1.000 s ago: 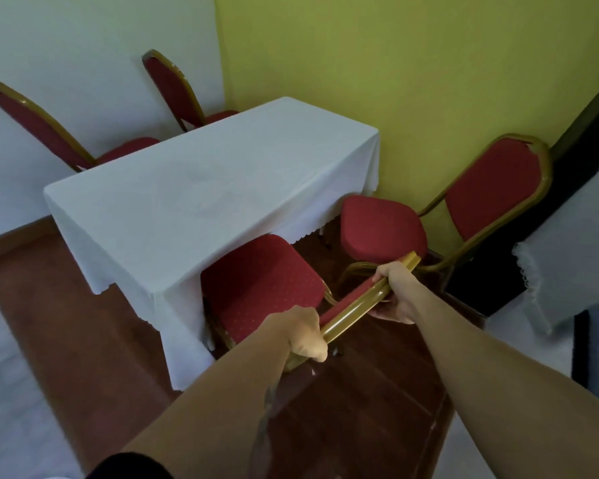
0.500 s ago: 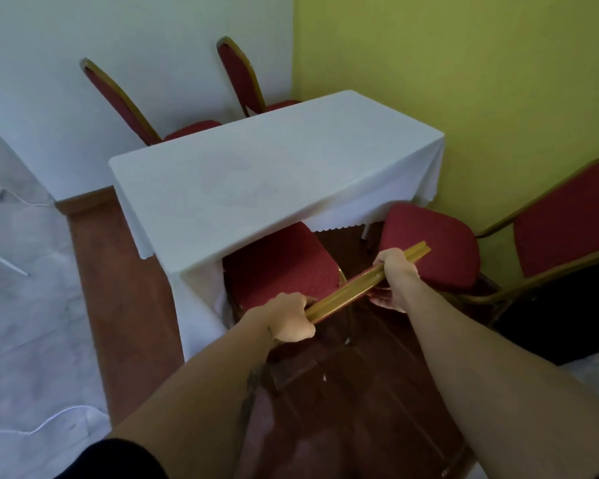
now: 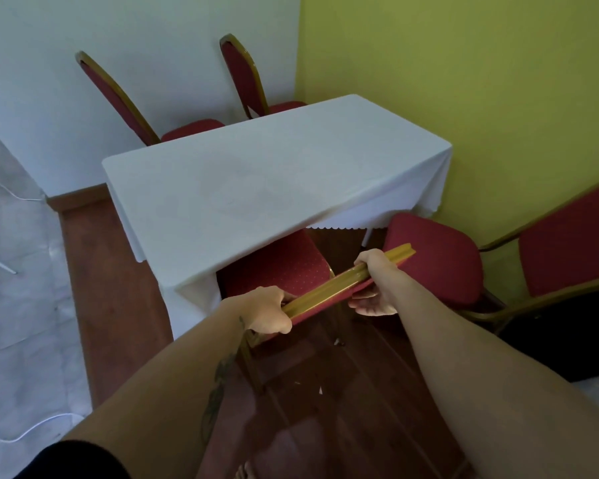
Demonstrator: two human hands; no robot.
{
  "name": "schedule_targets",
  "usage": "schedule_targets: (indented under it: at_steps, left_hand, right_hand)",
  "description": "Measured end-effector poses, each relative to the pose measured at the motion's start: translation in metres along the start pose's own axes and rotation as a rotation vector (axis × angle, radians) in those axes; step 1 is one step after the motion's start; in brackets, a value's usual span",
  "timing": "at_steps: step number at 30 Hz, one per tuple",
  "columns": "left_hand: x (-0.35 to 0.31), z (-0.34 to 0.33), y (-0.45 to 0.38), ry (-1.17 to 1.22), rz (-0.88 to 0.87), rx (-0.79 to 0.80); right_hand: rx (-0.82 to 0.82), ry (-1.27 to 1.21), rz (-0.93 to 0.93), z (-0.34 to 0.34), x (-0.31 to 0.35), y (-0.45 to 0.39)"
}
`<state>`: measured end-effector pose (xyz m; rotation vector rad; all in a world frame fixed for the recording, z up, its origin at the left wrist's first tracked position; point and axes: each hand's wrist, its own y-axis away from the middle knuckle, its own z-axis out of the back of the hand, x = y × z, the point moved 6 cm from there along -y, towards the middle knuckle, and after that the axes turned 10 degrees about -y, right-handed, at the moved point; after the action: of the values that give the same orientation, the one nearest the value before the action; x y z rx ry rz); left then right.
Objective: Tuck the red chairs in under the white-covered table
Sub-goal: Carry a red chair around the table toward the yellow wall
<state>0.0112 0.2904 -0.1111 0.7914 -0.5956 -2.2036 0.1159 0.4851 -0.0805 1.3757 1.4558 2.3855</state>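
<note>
- Nearest the camera, two bare forearms reach forward over a dark reddish wooden floor (image 3: pixel 125 305); a dark sleeve (image 3: pixel 73 459) covers the left upper arm
- The left hand (image 3: pixel 268 309) is clenched around the near end of the gold top rail (image 3: pixel 346 281) of the near red chair (image 3: pixel 277 267), thumb on the near side of the rail
- The right hand (image 3: pixel 374 288) grasps the same rail further along, fingers curled over the top and the palm turned toward the camera under it
- The chair's red seat lies partly under the hanging edge of the white tablecloth (image 3: pixel 256 191), at the near left corner of the table; its gold back legs stand on the wooden floor below the hands
- To the right, a second red chair (image 3: pixel 436 257) stands near the table's right end, its seat outside the scalloped cloth edge and its back (image 3: pixel 574 250) leaning toward the yellow-green wall (image 3: pixel 464 63)
- The cloth covers the whole tabletop and drapes down on the near side
- Beyond the table, two more red chairs (image 3: pixel 118 98) and (image 3: pixel 242 77) stand along the far side against the pale wall (image 3: pixel 118 36), their seats partly hidden behind the tabletop
- At the far left, a white cable (image 3: pixel 25 435) trails over pale marbled flooring (image 3: pixel 18 271)
</note>
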Motion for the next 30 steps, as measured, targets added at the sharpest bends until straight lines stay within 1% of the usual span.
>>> schedule_targets:
  at_steps: [4, 9, 11, 14, 16, 18, 22, 26, 30]
  left_hand:
    - [0.012, 0.01, -0.005, 0.014, -0.022, -0.002]
    - [0.015, 0.021, -0.017, -0.053, -0.055, 0.003]
    - [0.012, 0.026, -0.02, -0.126, -0.061, 0.029]
    - [0.001, 0.037, -0.027, -0.229, -0.124, 0.043]
    - [-0.012, 0.049, -0.031, -0.232, -0.179, 0.055]
    - [-0.033, 0.065, -0.037, -0.22, -0.262, 0.034]
    - [-0.091, 0.095, -0.052, -0.156, -0.398, -0.036]
    - [-0.16, 0.107, -0.079, -0.133, -0.472, -0.076]
    - [-0.238, 0.117, -0.113, -0.176, -0.499, -0.278]
  right_hand:
    - [-0.024, -0.007, -0.001, -0.014, 0.005, -0.01]
    - [-0.018, 0.055, -0.019, -0.015, 0.013, -0.018]
    - [0.01, 0.097, -0.04, -0.011, 0.014, -0.02]
    - [0.093, 0.088, -0.062, -0.002, 0.014, -0.022]
    - [0.168, 0.062, -0.054, 0.004, 0.013, -0.025]
    - [0.215, 0.033, -0.023, 0.014, 0.014, -0.025]
    - [0.195, 0.054, 0.095, 0.059, 0.024, -0.027]
    - [0.111, 0.105, 0.187, 0.131, 0.04, -0.028]
    - [0.005, 0.171, 0.237, 0.223, 0.055, -0.032]
